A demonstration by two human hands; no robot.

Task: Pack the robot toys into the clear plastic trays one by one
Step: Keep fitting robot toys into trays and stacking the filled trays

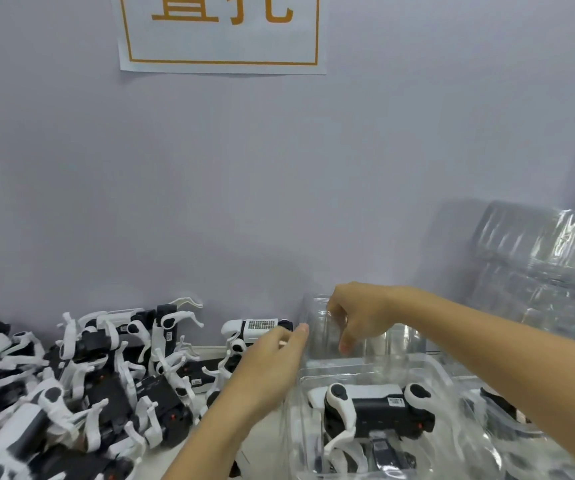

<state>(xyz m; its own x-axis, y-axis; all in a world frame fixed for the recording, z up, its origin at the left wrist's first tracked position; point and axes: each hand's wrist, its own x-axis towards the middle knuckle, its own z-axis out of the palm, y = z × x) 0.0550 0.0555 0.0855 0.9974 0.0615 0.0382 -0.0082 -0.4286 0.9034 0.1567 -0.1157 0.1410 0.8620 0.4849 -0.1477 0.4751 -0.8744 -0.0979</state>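
A black-and-white robot dog toy (376, 408) lies on its side in a clear plastic tray (300, 427) at the lower right. Behind it stands an upright clear tray piece (317, 327). My right hand (359, 317) grips its top edge, fingers curled over the rim. My left hand (272, 355) reaches toward the same piece with straight fingers, its fingertips at the left edge. A heap of several robot dog toys (71, 386) covers the table on the left. One more toy (256, 329) stands just behind my left hand.
A tall stack of clear plastic trays (539, 271) leans against the wall at the right. More clear trays holding toys (501, 410) lie under my right forearm. A grey wall with a paper sign (220, 32) closes the back.
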